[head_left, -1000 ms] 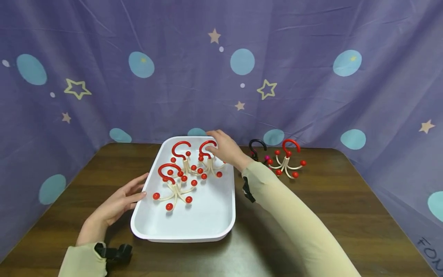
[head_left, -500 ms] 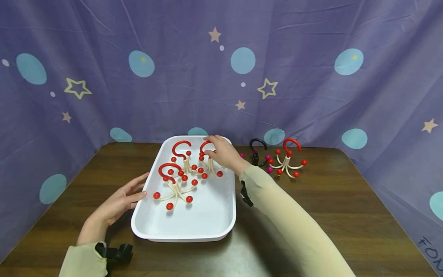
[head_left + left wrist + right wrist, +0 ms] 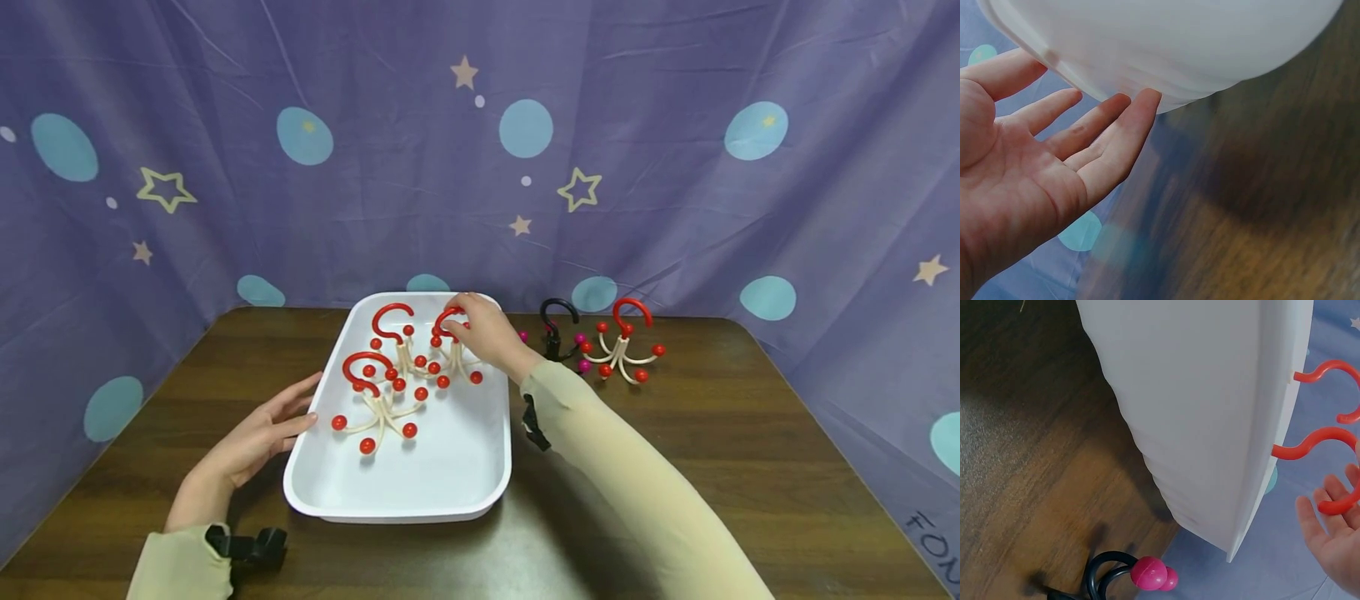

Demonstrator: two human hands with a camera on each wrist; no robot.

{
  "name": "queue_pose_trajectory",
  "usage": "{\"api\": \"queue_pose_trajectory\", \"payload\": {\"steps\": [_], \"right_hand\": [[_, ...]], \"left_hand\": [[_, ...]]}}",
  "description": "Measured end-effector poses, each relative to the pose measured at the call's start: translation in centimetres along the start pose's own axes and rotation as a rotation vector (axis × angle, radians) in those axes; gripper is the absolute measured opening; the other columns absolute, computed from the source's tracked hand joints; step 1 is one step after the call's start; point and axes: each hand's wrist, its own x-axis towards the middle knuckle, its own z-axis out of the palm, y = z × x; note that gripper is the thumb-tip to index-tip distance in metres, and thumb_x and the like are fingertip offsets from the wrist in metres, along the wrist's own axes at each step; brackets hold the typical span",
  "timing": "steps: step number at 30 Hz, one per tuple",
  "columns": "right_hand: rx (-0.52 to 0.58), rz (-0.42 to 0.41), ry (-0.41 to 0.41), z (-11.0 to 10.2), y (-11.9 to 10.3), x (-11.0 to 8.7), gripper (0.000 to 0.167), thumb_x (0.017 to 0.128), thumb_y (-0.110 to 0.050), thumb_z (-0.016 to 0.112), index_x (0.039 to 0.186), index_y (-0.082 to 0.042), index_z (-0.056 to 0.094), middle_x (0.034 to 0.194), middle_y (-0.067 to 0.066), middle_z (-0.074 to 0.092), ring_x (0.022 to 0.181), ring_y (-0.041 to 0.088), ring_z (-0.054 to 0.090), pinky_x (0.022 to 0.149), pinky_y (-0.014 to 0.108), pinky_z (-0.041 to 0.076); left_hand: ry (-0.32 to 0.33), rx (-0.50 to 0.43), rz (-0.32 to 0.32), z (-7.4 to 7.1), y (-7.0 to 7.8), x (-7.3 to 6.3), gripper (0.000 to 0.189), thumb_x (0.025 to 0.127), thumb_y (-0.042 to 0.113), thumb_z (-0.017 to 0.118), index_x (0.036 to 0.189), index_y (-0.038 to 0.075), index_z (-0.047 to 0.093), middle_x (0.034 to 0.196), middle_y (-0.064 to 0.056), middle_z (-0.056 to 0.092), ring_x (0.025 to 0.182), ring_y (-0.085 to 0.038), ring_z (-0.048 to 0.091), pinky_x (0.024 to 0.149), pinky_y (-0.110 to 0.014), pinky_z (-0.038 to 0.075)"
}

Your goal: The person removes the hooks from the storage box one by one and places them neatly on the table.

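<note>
A white tray (image 3: 427, 483) holds three cream multi-arm hook hangers with red balls and red hooks: a front one (image 3: 380, 410), a back left one (image 3: 402, 360) and a back right one (image 3: 456, 360). My right hand (image 3: 491, 335) reaches over the tray's right side and holds the back right hanger by its red hook (image 3: 1313, 442), between thumb and fingers. On the left, my left hand (image 3: 251, 442) touches the tray's outer wall (image 3: 1210, 50) with fingers extended, palm facing it. That hanger's far arms are partly hidden behind the right hand.
Right of the tray, on the wooden table (image 3: 675, 467), stand a black hook hanger (image 3: 552, 342) with pink balls and another red-and-cream hanger (image 3: 619, 354). A purple curtain (image 3: 660, 208) with stars and blue circles hangs close behind the table.
My right hand has shifted slightly left and down onto the back right hanger's hook, uncovering more of the black hanger. My left hand and the tray have stayed in place.
</note>
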Motion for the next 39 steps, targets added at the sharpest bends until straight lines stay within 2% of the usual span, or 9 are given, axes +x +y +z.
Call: {"api": "queue_pose_trajectory", "payload": {"steps": [10, 17, 24, 31, 39], "right_hand": [[0.023, 0.012, 0.056, 0.0, -0.2, -0.3, 0.017, 0.087, -0.027, 0.061, 0.095, -0.013, 0.061, 0.094, -0.001, 0.062, 0.088, 0.014, 0.056, 0.08, 0.028, 0.045], [0.046, 0.009, 0.061, -0.1, -0.3, -0.6, 0.015, 0.086, -0.025, 0.062, 0.093, -0.012, 0.063, 0.093, 0.0, 0.062, 0.088, 0.018, 0.058, 0.077, 0.028, 0.045], [0.08, 0.001, 0.1, -0.2, -0.2, -0.8, 0.015, 0.087, -0.024, 0.062, 0.096, -0.012, 0.065, 0.095, 0.0, 0.063, 0.085, 0.011, 0.059, 0.074, 0.024, 0.048], [0.103, -0.025, 0.162, -0.7, 0.0, -0.9, 0.015, 0.087, -0.025, 0.061, 0.095, -0.012, 0.064, 0.093, 0.001, 0.062, 0.08, 0.012, 0.056, 0.07, 0.024, 0.047], [0.118, -0.042, 0.163, -1.1, 0.1, -1.2, 0.015, 0.087, -0.026, 0.061, 0.093, -0.013, 0.063, 0.089, 0.0, 0.061, 0.074, 0.011, 0.055, 0.065, 0.023, 0.046]], "left_hand": [[0.008, 0.01, -0.004, -0.1, -0.1, 0.1, 0.067, 0.092, 0.016, 0.051, 0.146, 0.011, 0.012, 0.143, -0.028, 0.02, 0.1, -0.009, 0.057, 0.078, -0.036, 0.05], [0.014, 0.013, -0.022, -0.1, -0.2, 0.2, 0.068, 0.092, 0.018, 0.052, 0.146, 0.012, 0.011, 0.143, -0.027, 0.021, 0.1, -0.009, 0.057, 0.078, -0.036, 0.05], [0.009, 0.006, -0.012, -0.1, -0.2, 0.3, 0.068, 0.092, 0.017, 0.052, 0.146, 0.011, 0.011, 0.143, -0.027, 0.02, 0.1, -0.009, 0.057, 0.079, -0.036, 0.05], [0.009, 0.004, 0.003, -0.1, -0.2, 0.3, 0.067, 0.092, 0.016, 0.051, 0.146, 0.01, 0.012, 0.142, -0.028, 0.021, 0.099, -0.008, 0.057, 0.078, -0.035, 0.051], [0.014, 0.004, -0.011, -0.1, -0.3, 0.1, 0.067, 0.092, 0.017, 0.051, 0.146, 0.011, 0.012, 0.142, -0.027, 0.021, 0.099, -0.009, 0.058, 0.078, -0.036, 0.051]]}}
